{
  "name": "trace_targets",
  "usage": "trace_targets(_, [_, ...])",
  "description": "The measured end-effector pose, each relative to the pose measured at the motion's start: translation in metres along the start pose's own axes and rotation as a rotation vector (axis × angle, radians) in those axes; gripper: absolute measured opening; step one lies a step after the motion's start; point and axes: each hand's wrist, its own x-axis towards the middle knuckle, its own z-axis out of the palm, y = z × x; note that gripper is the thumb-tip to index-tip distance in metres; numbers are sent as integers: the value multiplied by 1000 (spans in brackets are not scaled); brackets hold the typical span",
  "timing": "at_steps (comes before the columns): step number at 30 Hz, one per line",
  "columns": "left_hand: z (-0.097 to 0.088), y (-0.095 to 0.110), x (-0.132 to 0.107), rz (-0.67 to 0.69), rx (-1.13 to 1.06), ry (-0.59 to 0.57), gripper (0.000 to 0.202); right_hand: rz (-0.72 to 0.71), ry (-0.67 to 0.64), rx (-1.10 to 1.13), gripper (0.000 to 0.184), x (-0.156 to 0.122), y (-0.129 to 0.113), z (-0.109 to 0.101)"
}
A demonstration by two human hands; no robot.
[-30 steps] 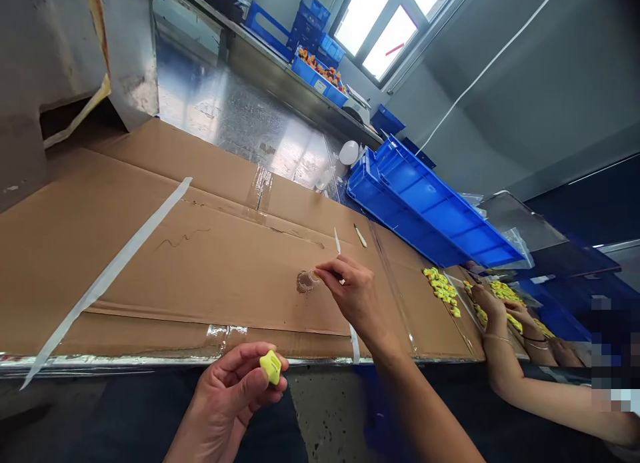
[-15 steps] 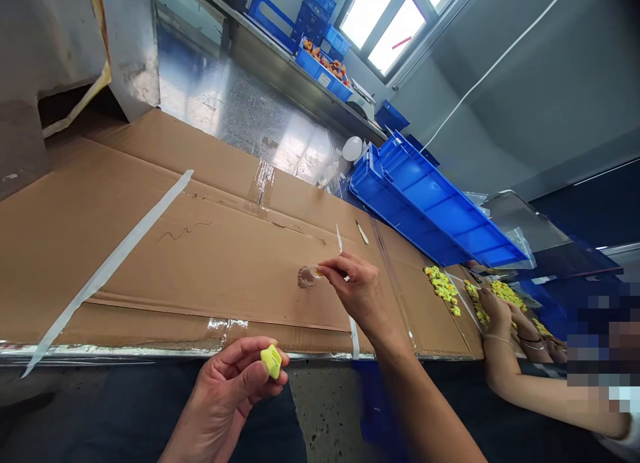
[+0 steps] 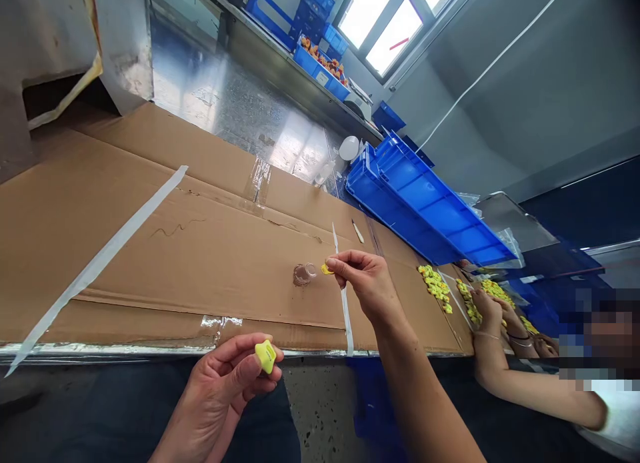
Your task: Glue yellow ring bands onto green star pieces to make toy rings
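Observation:
My left hand [image 3: 227, 390] pinches a small yellow star-shaped piece [image 3: 266, 356] with a slot in its face, just off the front edge of the table. Over the cardboard, my right hand [image 3: 363, 280] is closed on a small flat yellow piece [image 3: 327, 269] between thumb and fingertips. Left of that piece, a small clear cup [image 3: 304, 274] rests on the cardboard [image 3: 225, 263], a brownish tint at its base. The right hand and the cup are apart.
A blue crate [image 3: 425, 203] stands at the table's back right, and a white-handled knife [image 3: 357, 231] lies before it. Yellow pieces [image 3: 435, 288] are heaped farther right, near a co-worker's hands [image 3: 493, 313]. A metal housing [image 3: 75, 50] rises at the left.
My right hand has drawn back rightward from the cup, and the flat yellow piece now shows clear of it. The left hand still holds the star, turned slightly.

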Motion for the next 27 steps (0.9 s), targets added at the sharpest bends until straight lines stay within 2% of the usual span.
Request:
trace_targets(9, [0,1,0,4,7,-1,27,10,62,-47,22,3,9,7])
trace_targets(15, [-5,1,2,-19,15,-58,25,3,56,-68,23,3,11,8])
trace_targets(27, [-5,2,1,-22,20,-79,21,9,49,-113,22,-1,11,2])
